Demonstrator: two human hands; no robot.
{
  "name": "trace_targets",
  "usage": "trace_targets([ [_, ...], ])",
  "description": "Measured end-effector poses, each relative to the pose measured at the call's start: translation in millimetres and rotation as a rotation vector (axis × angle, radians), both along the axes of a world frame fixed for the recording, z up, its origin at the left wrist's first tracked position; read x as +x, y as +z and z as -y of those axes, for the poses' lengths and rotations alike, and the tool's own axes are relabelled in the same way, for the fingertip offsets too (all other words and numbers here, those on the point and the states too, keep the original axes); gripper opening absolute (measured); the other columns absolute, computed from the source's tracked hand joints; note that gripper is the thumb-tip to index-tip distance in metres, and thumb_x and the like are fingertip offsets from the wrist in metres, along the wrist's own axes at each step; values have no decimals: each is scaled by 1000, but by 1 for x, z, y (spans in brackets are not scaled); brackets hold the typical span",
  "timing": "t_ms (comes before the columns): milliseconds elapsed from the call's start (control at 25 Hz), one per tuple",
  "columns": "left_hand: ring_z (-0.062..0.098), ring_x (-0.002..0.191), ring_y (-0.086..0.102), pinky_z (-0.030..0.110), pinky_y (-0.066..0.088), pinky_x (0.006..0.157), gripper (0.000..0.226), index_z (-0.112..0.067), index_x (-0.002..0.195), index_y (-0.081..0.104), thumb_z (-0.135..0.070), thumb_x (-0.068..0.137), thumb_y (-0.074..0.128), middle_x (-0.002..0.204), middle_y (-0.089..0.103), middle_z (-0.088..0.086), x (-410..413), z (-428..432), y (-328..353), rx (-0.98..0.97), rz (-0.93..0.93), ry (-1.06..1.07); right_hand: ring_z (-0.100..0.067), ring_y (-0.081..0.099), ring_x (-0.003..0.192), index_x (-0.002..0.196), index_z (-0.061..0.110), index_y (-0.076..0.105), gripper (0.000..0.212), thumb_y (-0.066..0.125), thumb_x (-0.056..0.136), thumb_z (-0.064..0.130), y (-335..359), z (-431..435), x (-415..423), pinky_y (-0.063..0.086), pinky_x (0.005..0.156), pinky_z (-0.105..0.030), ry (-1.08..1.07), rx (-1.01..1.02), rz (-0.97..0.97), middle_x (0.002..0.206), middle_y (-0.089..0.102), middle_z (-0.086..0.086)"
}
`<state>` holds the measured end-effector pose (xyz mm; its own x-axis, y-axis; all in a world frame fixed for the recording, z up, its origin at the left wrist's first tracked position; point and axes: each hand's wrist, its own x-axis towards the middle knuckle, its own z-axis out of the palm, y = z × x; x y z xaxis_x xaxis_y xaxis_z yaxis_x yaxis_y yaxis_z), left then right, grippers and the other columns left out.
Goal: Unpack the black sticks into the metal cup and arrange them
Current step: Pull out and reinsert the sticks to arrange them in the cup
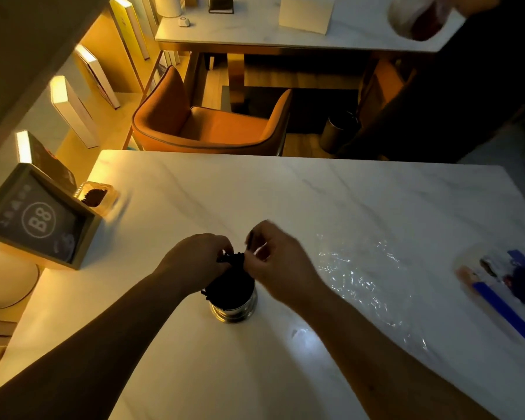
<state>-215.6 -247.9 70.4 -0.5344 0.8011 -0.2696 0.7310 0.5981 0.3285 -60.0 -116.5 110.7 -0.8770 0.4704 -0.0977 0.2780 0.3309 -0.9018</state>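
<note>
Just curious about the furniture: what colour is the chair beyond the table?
Orange, with a darker trim edge; the chair shows in the head view.

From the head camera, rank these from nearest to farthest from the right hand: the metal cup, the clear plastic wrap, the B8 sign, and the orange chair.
From the right hand:
1. metal cup, just below it, slightly left.
2. clear plastic wrap, flat on the table to the right.
3. B8 sign, at the table's left edge.
4. orange chair, beyond the table's far edge.

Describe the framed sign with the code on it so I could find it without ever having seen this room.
Start at the white marble table where both hands work over the metal cup. Follow its left edge to the far corner. There a tilted framed sign leans, dark-faced, with "B8" in a white circle; the clear tub beside it carries no lettering.
</note>
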Motion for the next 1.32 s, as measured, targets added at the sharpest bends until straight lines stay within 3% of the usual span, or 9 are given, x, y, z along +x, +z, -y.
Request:
trace_targets([
  [120,10,90,60,33,54,81,22,-32,111,70,-43,92,68,100,67,-10,1,3,3,13,-40,5,-2,58,66,102,30,60,16,68,89,29,-24,4,2,42,58,-19,121,103,183,98,69,7],
  [240,9,88,60,30,53,79,22,-30,107,71,-46,92,68,96,67,-9,2,1,7,24,-61,3,0,59,70,111,30,60,23,67,90,36,-29,2,1,42,57,-15,96,136,208,102,69,8],
  [400,6,83,58,24,46,73,20,-30,102,71,-48,92,68,88,64,-13,2,-1,8,12,-59,6,-13,68,88,120,23,61,28,66,94,33,-28,4,0,60,73,-32,119,150,242,106,72,0],
  [560,2,81,59,23,51,74,16,-30,106,71,-41,95,67,90,65,-15,-4,0,11,-32,-7,4,-22,70,96,121,21,61,28,65,96,30,-26,1,0,62,82,-43,106,160,274,112,73,-4],
  [720,1,78,60,24,50,69,12,-30,101,73,-40,94,69,85,65,-17,-5,3,28,-24,-14,25,-20,68,92,117,23,62,25,64,94,32,-26,-2,-1,59,78,-38,91,174,276,108,72,-2],
  [880,5,83,61,36,57,78,8,-32,96,74,-38,91,73,90,68,-13,-16,11,72,27,-24,57,-5,62,78,112,28,62,23,64,91,34,-27,-6,-2,51,64,-27,86,178,264,94,68,8],
  [1040,6,83,62,34,56,75,6,-34,93,69,-34,92,75,90,68,-12,-35,30,134,85,36,107,0,62,75,108,31,62,21,59,89,39,-28,-7,-5,44,61,-20,78,176,241,94,71,10],
  [1200,4,70,70,30,51,62,6,-37,88,70,-34,90,75,73,72,-9,-55,73,171,407,50,315,3,60,64,95,36,62,14,57,83,40,-22,-10,-3,40,54,-10,-48,152,139,81,69,14],
  [1320,4,80,74,21,53,63,5,-30,97,75,-30,92,72,88,77,-3,-51,89,148,803,376,642,3,64,66,102,35,65,30,65,80,55,-13,-6,-6,49,58,-16,4,-35,111,83,70,13],
])
